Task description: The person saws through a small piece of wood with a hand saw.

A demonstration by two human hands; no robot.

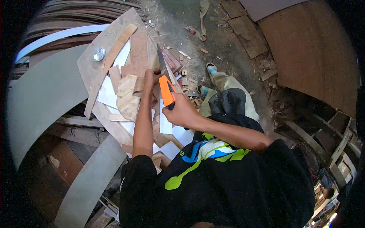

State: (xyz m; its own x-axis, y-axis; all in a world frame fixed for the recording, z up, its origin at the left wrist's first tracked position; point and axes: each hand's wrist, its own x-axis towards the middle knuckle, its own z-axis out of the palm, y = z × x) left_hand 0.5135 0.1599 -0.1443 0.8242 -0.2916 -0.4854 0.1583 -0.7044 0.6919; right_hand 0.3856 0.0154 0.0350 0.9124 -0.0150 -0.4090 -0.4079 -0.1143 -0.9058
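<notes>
My right hand (181, 108) is wrapped round the orange handle of a handsaw (166, 91). The saw's dark blade points away from me, along the right edge of the worktable (89, 57). Just left of the blade, my left hand (151, 77) is closed at the edge of a brown wooden board (139, 49), its fingertips mostly hidden. Around that board lie a long wood strip (114, 53), a pale plywood offcut (127, 97) and several white panel pieces (108, 93).
A clear plastic-like item (99, 54) sits at the table's far left. Curved grey panels (49, 95) and stacked sheets are on the left. Wood scraps (190, 81) litter the floor right of the table, near my feet. A large brown sheet (311, 53) leans at right.
</notes>
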